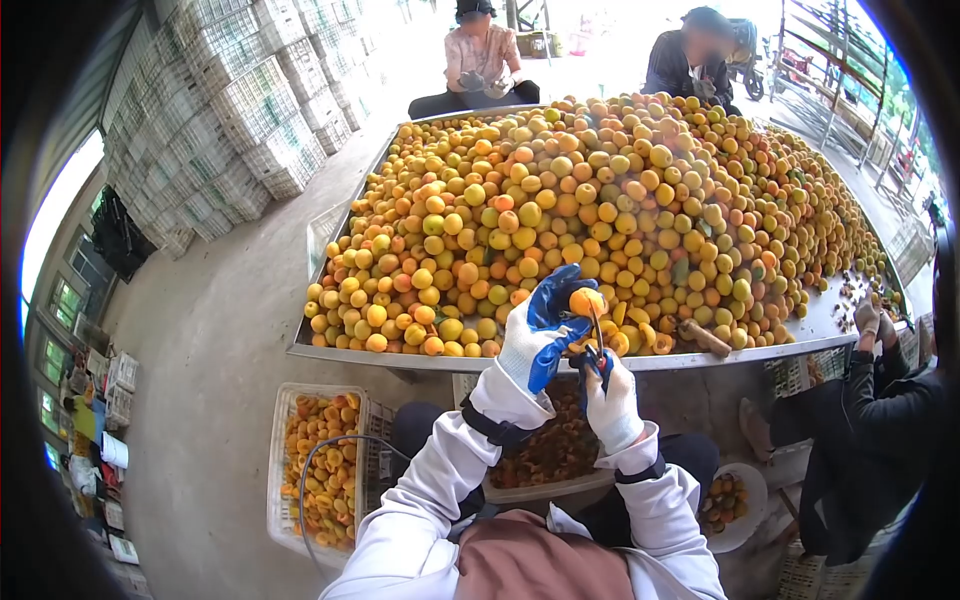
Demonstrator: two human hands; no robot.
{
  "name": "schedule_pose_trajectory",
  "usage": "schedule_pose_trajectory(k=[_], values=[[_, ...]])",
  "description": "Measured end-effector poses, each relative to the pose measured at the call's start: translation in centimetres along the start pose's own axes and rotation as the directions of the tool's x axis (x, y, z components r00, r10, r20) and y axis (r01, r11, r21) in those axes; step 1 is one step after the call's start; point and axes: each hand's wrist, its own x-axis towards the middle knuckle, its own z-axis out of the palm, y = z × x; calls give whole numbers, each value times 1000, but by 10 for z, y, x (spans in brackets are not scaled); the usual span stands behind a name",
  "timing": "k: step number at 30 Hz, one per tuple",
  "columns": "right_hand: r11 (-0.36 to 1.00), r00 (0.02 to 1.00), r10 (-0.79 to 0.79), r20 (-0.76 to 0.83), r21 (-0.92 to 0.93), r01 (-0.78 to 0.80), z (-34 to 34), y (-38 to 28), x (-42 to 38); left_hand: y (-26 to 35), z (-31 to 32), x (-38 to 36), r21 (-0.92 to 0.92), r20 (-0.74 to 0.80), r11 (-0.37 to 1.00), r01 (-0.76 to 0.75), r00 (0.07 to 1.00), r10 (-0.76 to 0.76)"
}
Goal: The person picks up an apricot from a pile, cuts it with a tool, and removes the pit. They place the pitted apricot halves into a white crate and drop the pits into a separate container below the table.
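Left grip point(545, 328), half curled, holds an apricot point(587, 301) at its tips; right grip point(612, 400), just below, is closed around a slim tool point(598, 334). Probably light, soft and easily bruised, the fruit wants gentle support round its sides.

Beyond the gloved fingers point(566, 277), a metal-rimmed table point(826, 312) bears heaped apricots point(600, 212) and, to the fingers' right, a brown stick-like object point(703, 338) near its edge.

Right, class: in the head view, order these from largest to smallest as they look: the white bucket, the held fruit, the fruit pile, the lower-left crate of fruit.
1. Fruit pile
2. Crate
3. Bucket
4. Held fruit

None look alike; the gaps are plain.
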Motion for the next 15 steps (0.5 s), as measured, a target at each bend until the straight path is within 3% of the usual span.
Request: schedule_pose_trajectory(k=[5,8,10,12,14,15], values=[[1000,999,-2,54,-7,3,-5,2,2,2,-6,-1,74,61,997,-29,998,25],[999,997,31,69,-13,-30,-7,2,2,-4,-10,-3,180,143,975,-132,984,107],[999,997,35,64,-23,-33,-6,2,4,-6,-9,-3,115,109,993,-10,994,-3],[1000,1000,24,13,-16,-24,-2,3,6,-17,-8,-4,82,86,996,16,996,-23],[997,997,72,-7,-32,-72,1,3,7,-26,-9,-3,43,57,985,167,984,-169],[996,996,84,-14,-39,-85,3,5,7,-29,-7,-3,49,46,989,141,989,-144]])
